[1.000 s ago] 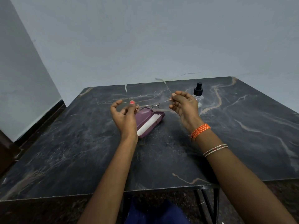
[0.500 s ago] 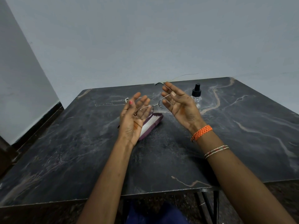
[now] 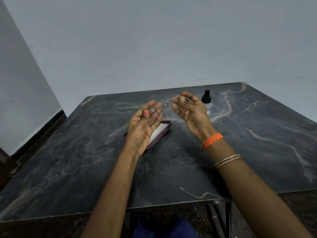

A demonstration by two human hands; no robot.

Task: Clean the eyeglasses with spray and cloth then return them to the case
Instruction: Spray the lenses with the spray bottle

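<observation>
Thin metal-rimmed eyeglasses [image 3: 164, 105] hang in the air between both hands, lenses facing me. My left hand [image 3: 143, 127] grips the left lens side, palm turned up. My right hand [image 3: 191, 111] holds the right lens side with curled fingers. Below the left hand lies an open purple case [image 3: 164, 130] with a white lining, partly hidden by that hand. A small clear spray bottle [image 3: 206, 102] with a black cap stands just behind my right hand. No cloth is visible apart from the white lining.
Everything rests on a dark marble table [image 3: 85, 160] that meets a pale wall at the back. The table's front edge [image 3: 154, 206] is near my body, with black metal legs [image 3: 223, 219] under the right side.
The hands have turned palms up and drawn the glasses from flat with temples spread to lenses facing me, raised slightly above the case.
</observation>
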